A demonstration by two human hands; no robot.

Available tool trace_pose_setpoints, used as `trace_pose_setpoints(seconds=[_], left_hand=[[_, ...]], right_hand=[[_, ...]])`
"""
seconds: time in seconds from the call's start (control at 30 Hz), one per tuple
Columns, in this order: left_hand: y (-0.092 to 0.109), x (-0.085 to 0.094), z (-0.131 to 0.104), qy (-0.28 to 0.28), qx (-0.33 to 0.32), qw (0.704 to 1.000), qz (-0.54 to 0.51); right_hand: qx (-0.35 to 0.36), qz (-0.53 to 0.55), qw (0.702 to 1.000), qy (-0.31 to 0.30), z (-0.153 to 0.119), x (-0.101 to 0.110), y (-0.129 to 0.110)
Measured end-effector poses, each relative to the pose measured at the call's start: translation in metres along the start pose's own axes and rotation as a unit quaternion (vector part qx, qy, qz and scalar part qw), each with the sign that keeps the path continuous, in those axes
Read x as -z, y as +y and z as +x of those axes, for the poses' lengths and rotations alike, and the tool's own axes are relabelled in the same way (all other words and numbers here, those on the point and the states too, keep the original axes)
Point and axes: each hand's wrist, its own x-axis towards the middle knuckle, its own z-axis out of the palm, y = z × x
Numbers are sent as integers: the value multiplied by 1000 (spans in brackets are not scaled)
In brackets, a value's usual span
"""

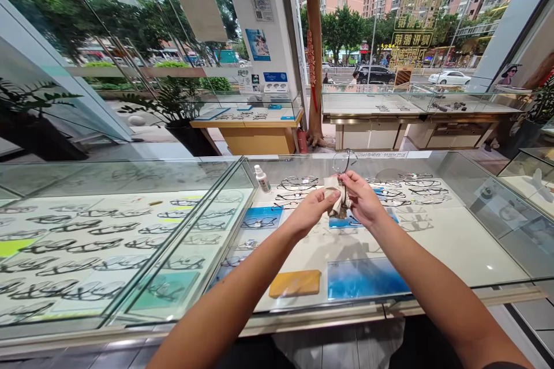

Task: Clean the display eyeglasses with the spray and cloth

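Note:
A pair of thin-framed eyeglasses is held up above the glass display case, one round lens standing over my fingers. My right hand pinches the glasses near the frame, its fingers closed. Bunched between both hands is a pale cleaning cloth. My left hand is closed on the cloth, its thumb pressed over the front. Part of the glasses is hidden behind the cloth and fingers. Left of the hands, a small white spray bottle stands upright on the case top.
A yellow-brown glasses case lies near the front beside a blue card. Rows of eyeglasses fill the display case on the left. Further back stand a wooden counter, a tree trunk post and a potted plant.

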Motion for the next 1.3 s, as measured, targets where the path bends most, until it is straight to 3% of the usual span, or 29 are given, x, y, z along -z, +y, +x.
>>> trace_pose_setpoints(seconds=[0.3, 0.57, 0.83, 0.97, 1.3], left_hand=[[13, -7, -9, -73, 23, 992, -100], [8, -9, -8, -24, 31, 993, -109], [0, -4, -2, 57, 26, 998, 16], [-4, -2, 0, 45, 16, 999, 21], [2, -4, 2, 14, 31, 995, -98]], right_hand=[[-12, 7, 1000, -19, -3, -3, -4], [-21, 10, 1000, -21, -3, 0, -2], [-10, 27, 1000, -3, -2, 1, -5], [-10, 23, 1000, -6, -1, 2, -5], [-13, 38, 999, -20, 1, 4, -1]])
